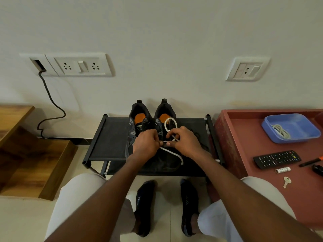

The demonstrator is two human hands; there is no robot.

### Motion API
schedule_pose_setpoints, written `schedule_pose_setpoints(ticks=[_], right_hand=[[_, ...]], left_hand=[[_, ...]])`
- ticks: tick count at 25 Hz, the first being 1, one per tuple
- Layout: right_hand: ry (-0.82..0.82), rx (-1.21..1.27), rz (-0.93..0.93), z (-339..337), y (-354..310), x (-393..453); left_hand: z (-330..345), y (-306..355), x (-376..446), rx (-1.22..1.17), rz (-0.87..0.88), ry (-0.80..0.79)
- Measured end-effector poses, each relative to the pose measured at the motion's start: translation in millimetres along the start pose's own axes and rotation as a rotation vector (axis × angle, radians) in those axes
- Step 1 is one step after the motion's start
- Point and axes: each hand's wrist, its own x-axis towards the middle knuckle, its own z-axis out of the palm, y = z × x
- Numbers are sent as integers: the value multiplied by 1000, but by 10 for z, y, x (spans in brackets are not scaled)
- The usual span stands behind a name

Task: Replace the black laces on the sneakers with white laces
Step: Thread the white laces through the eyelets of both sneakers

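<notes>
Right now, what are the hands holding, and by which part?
Both hands, left hand and right hand, pinch the white lace along a short straight stretch between them, over the right sneaker.

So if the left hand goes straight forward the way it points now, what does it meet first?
Probably the left sneaker: the left hand points away from the person, over the rack, and that shoe lies just beyond its knuckles. Depth is unclear; it may already touch it.
</notes>
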Motion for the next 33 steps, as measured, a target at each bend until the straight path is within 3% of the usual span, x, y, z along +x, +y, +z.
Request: schedule_pose_setpoints(ticks=[8, 10, 13, 15, 16, 18, 21, 23, 26, 33], right_hand=[[12, -37, 5, 8, 19, 0], [15, -27, -11, 14, -7, -8], [124, 92, 21, -95, -72, -8], [234, 169, 56, -229, -121, -28], [266, 209, 51, -295, -147, -45], [304, 316, 4, -413, -229, -96], [358, 565, -49, -630, -425, -185], [417, 725, -74, -848, -582, -234], [483, 829, -128, -1203, -903, -326], [514, 865, -257, -1938, -1700, -471]], left_hand=[[-153, -34, -24, -552, -353, -145], [-182, 1, -77, -344, -217, -133], [-270, 97, -210, 300, 163, -153], [-378, 196, -280, 576, 243, -210], [-448, 246, -296, 591, 243, -200], [-606, 339, -303, 319, 197, -144], [-985, 562, -346, -483, 156, -40], [-1261, 722, -380, -761, 152, 66], [-1575, 966, -322, -810, 183, 194], [-2247, 1664, -274, -780, 338, 272]])
